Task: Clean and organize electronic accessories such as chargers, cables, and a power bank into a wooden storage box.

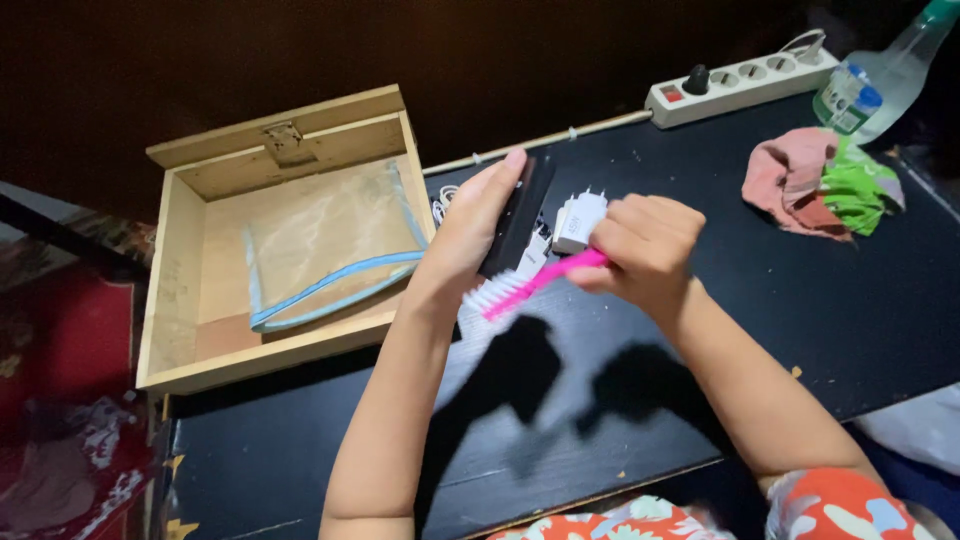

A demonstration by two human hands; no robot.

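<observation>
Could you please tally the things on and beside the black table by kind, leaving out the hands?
Wooden box: 1
Clear zip pouch: 1
Pink brush: 1
Black slab in the left hand: 1
White plug adapters: 2 at least
Power strip: 1
Cloths: 2, pink and green
Spray bottle: 1
Total: 10

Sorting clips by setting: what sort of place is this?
Probably a home desk or work corner: a black table carrying a power strip, a wooden box, crumpled cloths and a spray bottle.
</observation>
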